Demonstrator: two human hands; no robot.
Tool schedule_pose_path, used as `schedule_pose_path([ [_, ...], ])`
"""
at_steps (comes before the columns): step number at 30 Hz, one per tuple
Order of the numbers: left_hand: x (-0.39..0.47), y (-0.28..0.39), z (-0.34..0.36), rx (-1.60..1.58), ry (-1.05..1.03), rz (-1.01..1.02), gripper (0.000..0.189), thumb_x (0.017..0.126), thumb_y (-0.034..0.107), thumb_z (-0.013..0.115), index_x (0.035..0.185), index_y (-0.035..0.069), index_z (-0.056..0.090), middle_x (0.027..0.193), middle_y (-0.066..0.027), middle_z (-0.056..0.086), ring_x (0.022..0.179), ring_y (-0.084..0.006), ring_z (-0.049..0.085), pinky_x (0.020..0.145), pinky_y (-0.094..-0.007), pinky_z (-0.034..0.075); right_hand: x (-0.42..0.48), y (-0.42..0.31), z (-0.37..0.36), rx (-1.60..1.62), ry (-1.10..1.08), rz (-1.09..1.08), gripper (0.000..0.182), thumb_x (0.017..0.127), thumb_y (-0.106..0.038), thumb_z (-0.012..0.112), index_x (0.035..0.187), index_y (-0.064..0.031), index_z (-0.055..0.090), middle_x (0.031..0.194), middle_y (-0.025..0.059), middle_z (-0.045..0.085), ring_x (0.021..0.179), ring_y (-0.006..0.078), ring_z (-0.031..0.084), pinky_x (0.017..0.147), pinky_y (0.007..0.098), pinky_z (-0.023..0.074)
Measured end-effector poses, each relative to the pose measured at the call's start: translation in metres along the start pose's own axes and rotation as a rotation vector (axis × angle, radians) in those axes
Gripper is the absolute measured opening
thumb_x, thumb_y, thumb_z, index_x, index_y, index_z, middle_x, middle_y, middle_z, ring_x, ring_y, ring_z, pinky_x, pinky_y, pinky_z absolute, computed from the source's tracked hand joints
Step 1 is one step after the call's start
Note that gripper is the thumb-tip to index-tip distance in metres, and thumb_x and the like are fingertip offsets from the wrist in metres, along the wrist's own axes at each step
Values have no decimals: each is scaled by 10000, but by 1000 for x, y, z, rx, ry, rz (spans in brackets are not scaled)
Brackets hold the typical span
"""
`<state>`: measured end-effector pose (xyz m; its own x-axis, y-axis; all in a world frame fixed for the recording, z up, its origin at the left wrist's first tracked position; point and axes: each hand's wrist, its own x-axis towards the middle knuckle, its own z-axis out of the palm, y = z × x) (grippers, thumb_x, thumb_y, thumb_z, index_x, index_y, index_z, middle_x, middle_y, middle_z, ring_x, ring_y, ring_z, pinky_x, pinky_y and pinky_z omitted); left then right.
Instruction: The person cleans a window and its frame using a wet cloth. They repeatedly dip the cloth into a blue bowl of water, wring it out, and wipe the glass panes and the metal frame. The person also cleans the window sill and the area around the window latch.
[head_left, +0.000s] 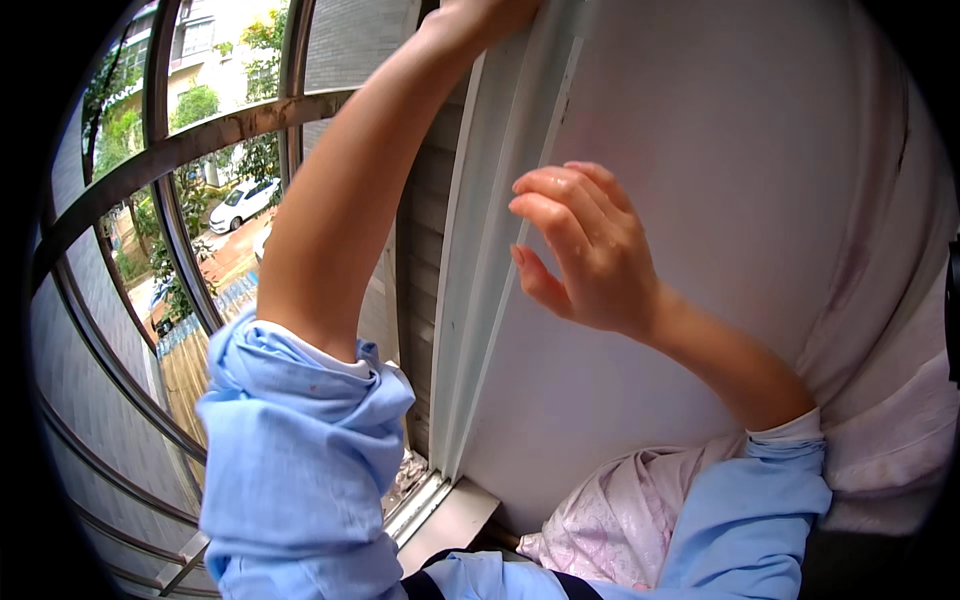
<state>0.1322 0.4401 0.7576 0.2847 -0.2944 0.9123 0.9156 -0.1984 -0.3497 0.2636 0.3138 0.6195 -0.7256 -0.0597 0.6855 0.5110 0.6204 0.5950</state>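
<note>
My left arm reaches up along the window opening, its blue sleeve rolled above the elbow. At the top edge of the view my left hand (484, 21) is cut off near the pale window frame (487, 210), so its fingers and anything in them are hidden. My right hand (589, 251) hangs in front of the white wall (697, 187), to the right of the frame. Wet-looking and loosely curled, its fingers are apart and hold nothing. Whether it touches the frame or wall does not show; it appears clear of both.
Metal security bars (180, 146) stand outside the window on the left. Below are a window track (420, 506) and a pale sill (454, 525). Pinkish patterned curtain fabric (607, 517) bunches beside my right sleeve. A white car (244, 204) is parked outside, far below.
</note>
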Motion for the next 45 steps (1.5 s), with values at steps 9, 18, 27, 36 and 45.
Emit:
schedule_pose_path([
  [9,-235,100,-85,-633,-267,-326,252,683,20,452,913,-44,532,1195,-139,377,1184,-259,248,948,-407,193,-13,-1,14,-66,-102,-19,288,605,-58,558,870,-40,447,921,96,497,847,219,493,814,351,355],
  [18,-38,71,-30,-620,209,-297,526,710,151,472,1161,-57,297,1186,-201,309,1085,-330,291,878,-388,265,12,19,-6,-128,177,104,360,616,-105,573,936,-53,417,1024,122,424,941,269,421,781,349,325],
  [27,-120,119,-83,-1206,-18,-412,409,723,155,487,1083,5,364,1136,-182,370,1118,-340,286,909,-393,242,12,24,-2,-43,202,9,305,676,-106,504,938,7,396,1005,197,386,942,304,401,805,361,339],
  [36,-391,211,-190,-1237,-631,-742,697,712,185,528,1240,-47,138,1256,-251,192,1162,-381,205,945,-390,202,-51,-29,31,193,-96,27,341,605,-84,568,920,-58,439,1017,114,450,927,257,454,790,367,355],
  [45,-236,184,-126,-1182,-42,-743,568,693,154,515,1169,-44,277,1084,-227,402,967,-380,413,800,-387,361,-62,-37,37,224,-133,-36,321,656,-154,537,950,-63,449,1045,129,459,923,246,454,826,373,334],
])
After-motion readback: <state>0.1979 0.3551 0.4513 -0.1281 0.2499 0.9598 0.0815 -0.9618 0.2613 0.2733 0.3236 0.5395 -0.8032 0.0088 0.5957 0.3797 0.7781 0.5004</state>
